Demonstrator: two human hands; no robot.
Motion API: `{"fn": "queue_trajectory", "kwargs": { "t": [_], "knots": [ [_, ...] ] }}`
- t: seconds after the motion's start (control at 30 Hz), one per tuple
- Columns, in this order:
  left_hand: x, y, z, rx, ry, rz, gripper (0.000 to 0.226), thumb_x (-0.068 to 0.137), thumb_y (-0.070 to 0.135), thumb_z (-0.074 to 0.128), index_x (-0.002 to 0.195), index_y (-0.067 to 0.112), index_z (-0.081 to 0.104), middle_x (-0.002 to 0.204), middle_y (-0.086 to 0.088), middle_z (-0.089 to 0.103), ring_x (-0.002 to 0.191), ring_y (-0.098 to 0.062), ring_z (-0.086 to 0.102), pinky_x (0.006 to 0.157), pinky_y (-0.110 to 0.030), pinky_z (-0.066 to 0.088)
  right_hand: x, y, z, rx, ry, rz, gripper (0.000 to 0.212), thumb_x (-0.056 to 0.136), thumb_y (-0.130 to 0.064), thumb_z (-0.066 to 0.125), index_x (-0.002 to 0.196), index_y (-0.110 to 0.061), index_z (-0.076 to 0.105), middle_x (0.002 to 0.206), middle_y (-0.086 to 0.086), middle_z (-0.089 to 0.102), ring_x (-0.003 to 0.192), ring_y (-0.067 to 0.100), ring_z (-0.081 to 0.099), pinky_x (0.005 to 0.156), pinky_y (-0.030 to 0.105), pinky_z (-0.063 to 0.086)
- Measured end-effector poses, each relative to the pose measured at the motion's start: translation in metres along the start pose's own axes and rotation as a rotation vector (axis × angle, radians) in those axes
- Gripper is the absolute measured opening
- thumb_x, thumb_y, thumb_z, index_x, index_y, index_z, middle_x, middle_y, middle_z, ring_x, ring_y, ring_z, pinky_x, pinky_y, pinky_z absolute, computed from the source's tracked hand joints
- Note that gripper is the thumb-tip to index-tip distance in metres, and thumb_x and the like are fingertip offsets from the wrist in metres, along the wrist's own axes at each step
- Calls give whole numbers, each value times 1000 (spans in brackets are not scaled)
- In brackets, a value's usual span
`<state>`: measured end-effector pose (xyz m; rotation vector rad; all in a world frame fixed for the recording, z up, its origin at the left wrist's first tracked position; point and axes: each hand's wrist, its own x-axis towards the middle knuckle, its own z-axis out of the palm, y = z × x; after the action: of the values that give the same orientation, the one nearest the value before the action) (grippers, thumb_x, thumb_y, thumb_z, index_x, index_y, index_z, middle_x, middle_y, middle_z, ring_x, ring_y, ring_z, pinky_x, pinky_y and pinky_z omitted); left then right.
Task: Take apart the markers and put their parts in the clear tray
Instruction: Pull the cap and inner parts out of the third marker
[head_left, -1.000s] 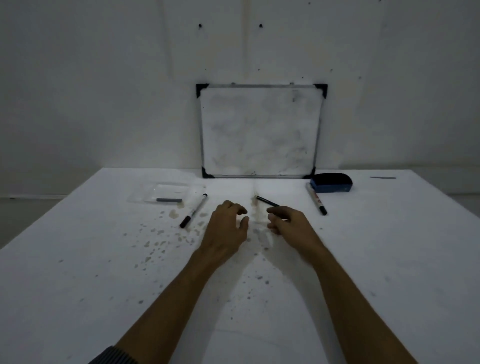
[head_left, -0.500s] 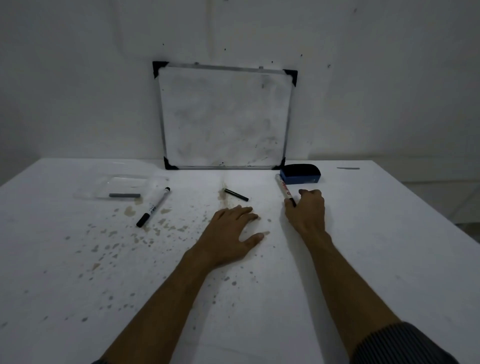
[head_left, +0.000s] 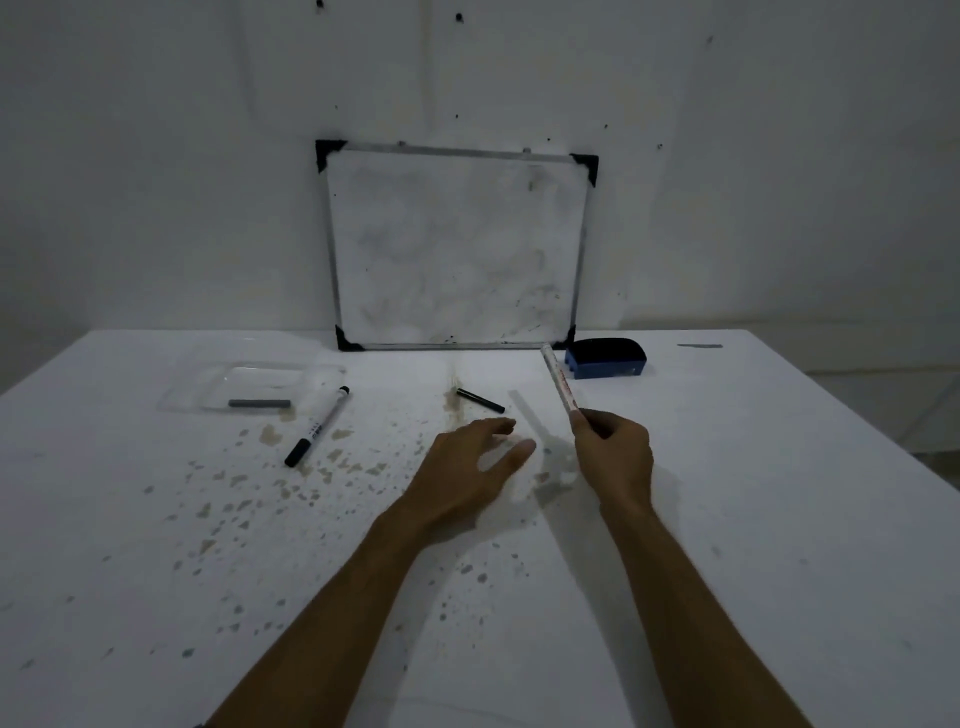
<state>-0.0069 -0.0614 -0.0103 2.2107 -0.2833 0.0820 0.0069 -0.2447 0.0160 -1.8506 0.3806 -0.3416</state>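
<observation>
My right hand (head_left: 613, 457) grips a white marker with red print (head_left: 558, 382) by its lower end and holds it tilted above the table, its far end pointing up toward the eraser. My left hand (head_left: 467, 473) hovers open just left of it, fingers spread. A short black marker part (head_left: 480, 401) lies on the table beyond my left hand. A second white marker with a black cap (head_left: 318, 427) lies to the left. The clear tray (head_left: 208, 387) sits at the far left with one grey stick-like part (head_left: 258, 403) in it.
A small whiteboard (head_left: 457, 249) leans against the wall at the back. A blue and black eraser (head_left: 605, 358) lies at its right foot. The white table (head_left: 753, 519) is speckled with brownish stains on the left. A thin grey strip (head_left: 698, 345) lies far right.
My right hand reached to the marker by the eraser, closed on it and lifted it off the table. My left hand stayed near the middle, open.
</observation>
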Motion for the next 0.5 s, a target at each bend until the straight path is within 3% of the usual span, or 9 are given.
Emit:
{"fn": "queue_trajectory", "kwargs": {
  "t": [0.1,0.2,0.33,0.5],
  "knots": [
    [-2,9,-11,-369,114,-76,59,98,68,46,139,29,63,138,11,66,126,-7,61,108,-33,49,-28,-5,1,177,-162,87,25,97,-24,67,118,-13,74,101,3,76,87,17,69,77,28,55],
    [-9,19,-26,-590,236,-102,43,109,47,40,134,21,64,121,7,74,113,-5,69,101,-31,52,-58,-9,4,170,-335,55,22,98,-25,66,116,-16,73,98,3,76,79,13,69,65,22,50],
    [-17,17,-45,-691,355,-94,34,106,35,55,128,16,72,115,-3,79,107,-14,75,94,-33,58,-81,-14,4,74,-506,-104,22,96,-30,67,116,-22,73,96,-1,77,77,10,73,64,25,56],
    [-25,3,-73,-725,275,-20,25,102,30,63,118,20,79,98,2,77,88,-18,66,78,-34,52,-72,-28,2,-136,-681,-278,20,100,-30,61,114,-20,72,95,-4,76,81,6,71,72,21,53]
  ]
}}
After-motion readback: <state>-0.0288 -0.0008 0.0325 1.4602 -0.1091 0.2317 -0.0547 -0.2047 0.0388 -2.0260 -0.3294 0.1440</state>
